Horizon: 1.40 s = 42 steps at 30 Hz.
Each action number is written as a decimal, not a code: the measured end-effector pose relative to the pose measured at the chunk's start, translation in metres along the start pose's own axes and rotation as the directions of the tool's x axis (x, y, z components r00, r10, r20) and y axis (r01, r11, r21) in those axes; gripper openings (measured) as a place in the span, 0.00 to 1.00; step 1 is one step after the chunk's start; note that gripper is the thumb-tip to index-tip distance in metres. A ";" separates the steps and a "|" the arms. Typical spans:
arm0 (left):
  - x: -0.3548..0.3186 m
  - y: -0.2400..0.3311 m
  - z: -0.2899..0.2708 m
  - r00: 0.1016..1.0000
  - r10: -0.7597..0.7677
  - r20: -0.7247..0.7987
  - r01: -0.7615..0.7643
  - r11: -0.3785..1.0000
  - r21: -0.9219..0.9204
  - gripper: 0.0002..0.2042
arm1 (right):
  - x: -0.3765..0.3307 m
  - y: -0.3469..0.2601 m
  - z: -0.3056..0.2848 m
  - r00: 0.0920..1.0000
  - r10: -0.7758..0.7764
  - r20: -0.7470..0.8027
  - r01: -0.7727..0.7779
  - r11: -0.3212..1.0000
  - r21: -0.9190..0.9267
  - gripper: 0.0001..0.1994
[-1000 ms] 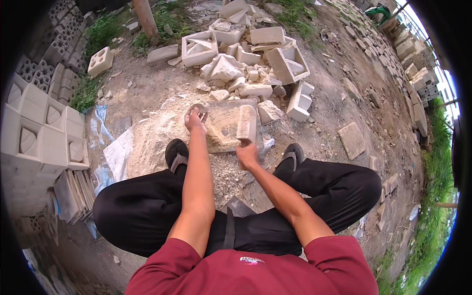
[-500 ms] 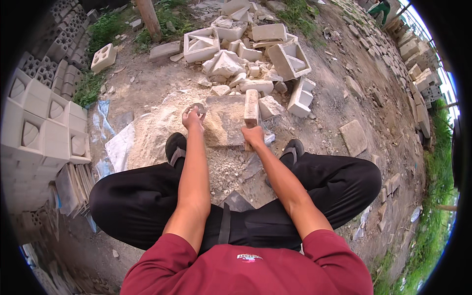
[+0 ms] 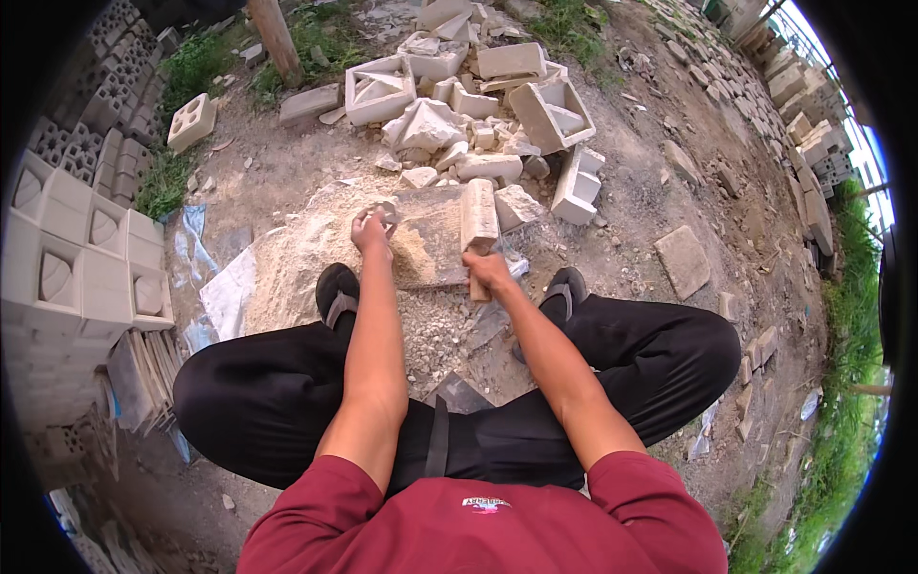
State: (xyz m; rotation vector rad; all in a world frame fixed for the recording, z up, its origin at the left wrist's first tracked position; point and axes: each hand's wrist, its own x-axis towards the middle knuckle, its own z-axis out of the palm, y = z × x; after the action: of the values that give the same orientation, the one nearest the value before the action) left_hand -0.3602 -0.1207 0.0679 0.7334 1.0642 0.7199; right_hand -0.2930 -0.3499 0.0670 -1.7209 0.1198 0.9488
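My right hand (image 3: 490, 271) is closed round the handle of a block-headed wooden mallet (image 3: 479, 215). The mallet's dusty head is over the right part of a flat, dust-covered slab (image 3: 435, 206) on the ground between my feet. At the slab's left side, my left hand (image 3: 371, 232) has its fingers curled round a small greyish, rounded piece (image 3: 386, 209); its exact kind is unclear. Pale yellowish powder (image 3: 411, 256) lies on the slab beside that hand, and a larger heap of powder (image 3: 296, 247) spreads to its left.
Beyond the slab is a pile of broken pale blocks (image 3: 430, 129). Moulded pale blocks (image 3: 100, 258) are stacked at the left, with thin boards (image 3: 143, 368) below them. A wooden post (image 3: 273, 43) stands at the back. A square slab (image 3: 683, 261) lies to the right.
The mallet and my right hand have come slightly lower, toward me. My left hand keeps its place by the slab. The whole view has shifted a little.
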 end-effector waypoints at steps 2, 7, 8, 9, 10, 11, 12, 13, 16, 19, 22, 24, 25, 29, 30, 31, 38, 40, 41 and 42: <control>-0.013 -0.012 0.015 0.999 -0.009 0.038 0.002 0.982 0.189 0.20 | 0.012 -0.001 -0.030 0.995 0.067 0.075 -0.063 0.996 -0.057 0.13; -0.017 -0.040 0.017 0.991 0.079 0.104 -0.131 0.561 0.817 0.15 | 0.016 0.002 -0.012 0.999 0.025 0.037 -0.015 0.969 -0.248 0.14; -0.018 -0.046 0.017 0.988 0.089 0.126 -0.154 0.530 0.834 0.16 | 0.020 0.009 -0.006 0.999 -0.052 -0.010 0.047 0.948 -0.314 0.14; -0.029 -0.055 0.034 0.980 0.085 0.182 -0.200 0.505 0.840 0.17 | 0.036 0.025 -0.020 0.986 -0.144 -0.087 0.100 0.919 -0.381 0.14; -0.034 -0.061 0.042 0.971 0.090 0.221 -0.237 0.474 0.848 0.18 | 0.046 0.035 -0.026 0.963 -0.231 -0.138 0.146 0.881 -0.450 0.15; -0.022 -0.059 0.029 0.951 0.171 0.257 -0.308 0.470 0.827 0.20 | 0.045 0.029 -0.011 0.962 -0.256 -0.096 0.194 0.887 -0.419 0.16; -0.023 -0.060 0.030 0.948 0.156 0.277 -0.318 0.463 0.828 0.20 | 0.046 0.030 -0.014 0.967 -0.237 -0.094 0.176 0.887 -0.427 0.16; -0.024 -0.061 0.033 0.943 0.141 0.301 -0.331 0.457 0.826 0.20 | 0.048 0.029 -0.021 0.971 -0.220 -0.096 0.158 0.887 -0.435 0.16; -0.021 -0.059 0.017 0.947 0.137 0.289 -0.320 0.436 0.841 0.21 | 0.030 -0.006 -0.017 0.996 -0.091 -0.021 0.066 0.842 -0.535 0.20; -0.024 -0.063 0.017 0.872 0.299 0.387 -0.480 0.368 0.796 0.20 | 0.016 -0.046 -0.017 0.999 -0.050 -0.005 0.040 0.857 -0.514 0.21; -0.030 -0.060 0.036 0.853 0.255 0.456 -0.519 0.308 0.798 0.17 | 0.019 -0.058 -0.022 0.989 -0.147 -0.032 0.119 0.893 -0.433 0.20; -0.032 -0.054 0.040 0.874 0.182 0.451 -0.486 0.295 0.823 0.15 | 0.017 -0.063 -0.017 0.973 -0.229 -0.021 0.203 0.900 -0.386 0.21; -0.032 -0.052 0.040 0.880 0.169 0.445 -0.476 0.296 0.828 0.14 | 0.016 -0.065 -0.012 0.958 -0.285 -0.035 0.248 0.883 -0.399 0.21; -0.027 -0.055 0.037 0.912 0.088 0.400 -0.408 0.301 0.862 0.20 | 0.019 -0.056 0.002 0.916 -0.401 -0.034 0.316 0.768 -0.557 0.23; -0.024 -0.060 0.033 0.901 0.133 0.414 -0.435 0.305 0.847 0.19 | 0.022 -0.047 0.006 0.915 -0.403 -0.024 0.304 0.727 -0.616 0.23; -0.021 -0.064 0.031 0.883 0.186 0.431 -0.469 0.309 0.827 0.18 | 0.028 -0.040 0.006 0.941 -0.338 -0.024 0.206 0.628 -0.751 0.24; -0.030 -0.075 0.037 0.843 0.259 0.472 -0.531 0.256 0.808 0.20 | 0.051 -0.049 -0.012 0.983 -0.183 -0.015 0.132 0.763 -0.632 0.26; -0.025 -0.073 0.021 0.868 0.246 0.431 -0.492 0.306 0.815 0.19 | 0.030 -0.057 0.003 0.953 -0.298 0.050 0.278 0.801 -0.530 0.23; -0.022 -0.071 0.016 0.882 0.229 0.411 -0.468 0.346 0.813 0.19 | 0.020 -0.060 0.012 0.943 -0.328 0.050 0.305 0.799 -0.519 0.23; -0.021 -0.070 0.014 0.893 0.210 0.398 -0.450 0.387 0.805 0.18 | 0.012 -0.060 0.016 0.932 -0.361 0.042 0.331 0.795 -0.509 0.22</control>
State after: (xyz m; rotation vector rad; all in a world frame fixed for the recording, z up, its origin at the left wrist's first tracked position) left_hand -0.3423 -0.1792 0.0261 1.9783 1.0405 0.3232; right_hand -0.2624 -0.3085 0.1040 -2.1604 -0.4408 0.6857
